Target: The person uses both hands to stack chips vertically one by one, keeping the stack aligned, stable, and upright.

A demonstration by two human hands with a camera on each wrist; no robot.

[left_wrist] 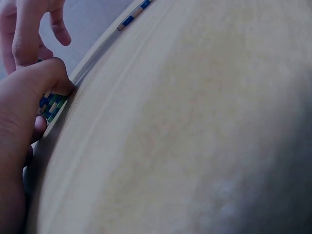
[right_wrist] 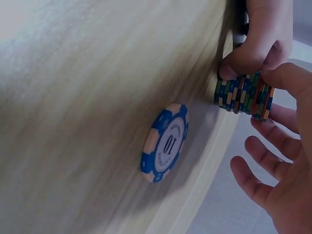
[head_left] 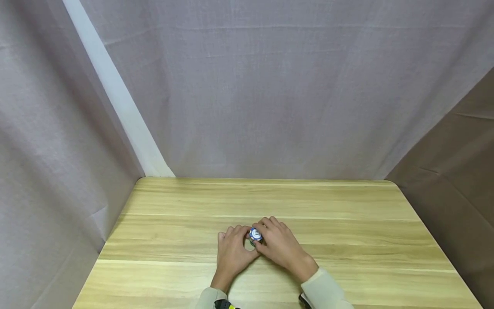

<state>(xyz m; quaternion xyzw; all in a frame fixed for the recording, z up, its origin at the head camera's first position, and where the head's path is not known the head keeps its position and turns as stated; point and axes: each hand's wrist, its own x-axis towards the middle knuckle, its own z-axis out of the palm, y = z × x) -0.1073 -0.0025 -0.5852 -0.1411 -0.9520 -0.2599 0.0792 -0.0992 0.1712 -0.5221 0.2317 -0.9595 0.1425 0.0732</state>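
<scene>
A stack of poker chips (head_left: 255, 234) stands upright on the table between both hands, a blue-and-white chip on top. In the right wrist view the stack (right_wrist: 239, 97) shows blue, green and a few red edges. My left hand (head_left: 233, 254) curls around the stack low down, thumb and fingers at its sides. From the right, my right hand (head_left: 283, 249) pinches the upper chips between thumb and index finger; its other fingers spread away. A loose blue chip (right_wrist: 168, 141) marked 10 lies flat on the table near the right wrist, hidden in the head view.
The wooden table (head_left: 173, 206) has rounded far corners. Grey curtains (head_left: 270, 94) hang behind and to the left, with a pale strip (head_left: 119, 90) at the back left. Brown cloth (head_left: 455, 171) hangs along the right side.
</scene>
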